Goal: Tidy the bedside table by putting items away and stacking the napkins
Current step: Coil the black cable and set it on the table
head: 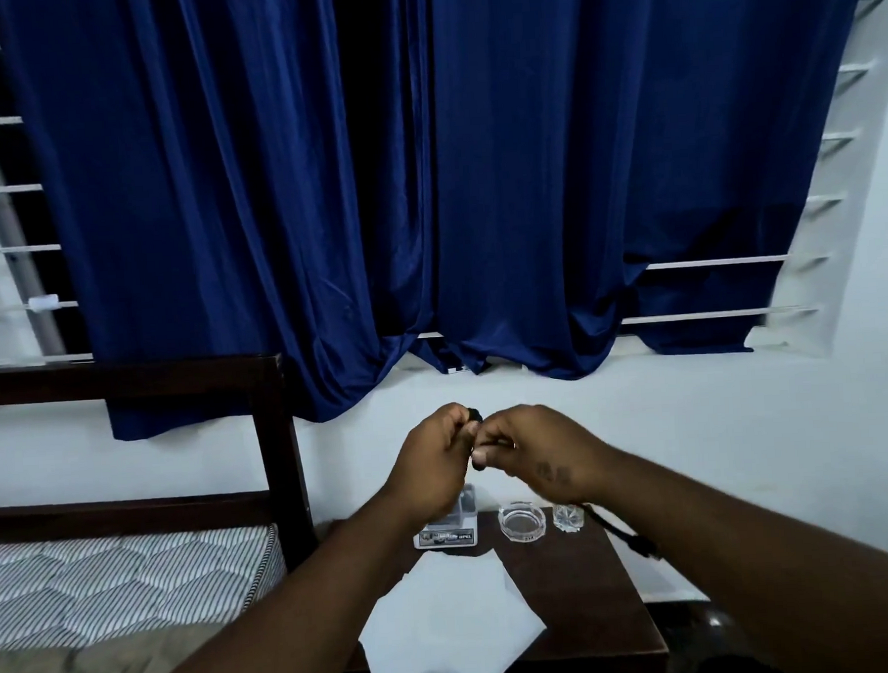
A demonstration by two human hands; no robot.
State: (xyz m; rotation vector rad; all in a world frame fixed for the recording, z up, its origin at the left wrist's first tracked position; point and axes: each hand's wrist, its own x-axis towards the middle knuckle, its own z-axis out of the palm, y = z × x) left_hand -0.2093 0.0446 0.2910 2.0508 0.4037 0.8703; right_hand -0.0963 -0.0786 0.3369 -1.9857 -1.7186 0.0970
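Observation:
Both my hands are raised together above the dark wooden bedside table [594, 585]. My left hand [433, 463] and my right hand [533, 452] have curled fingers that pinch a small black object [474, 415] between them; most of it is hidden. A black cord [622, 530] hangs below my right wrist. White napkins [447, 629] lie spread and overlapping on the table's front left. Behind them stand a clear plastic box with a printed label [449, 531], a glass ashtray [522, 522] and a small cut glass [568, 516].
A bed with a striped mattress [125, 574] and a dark headboard frame [278, 448] stands left of the table. Blue curtains [423, 183] hang over a barred window above a white wall. The table's right edge meets open floor.

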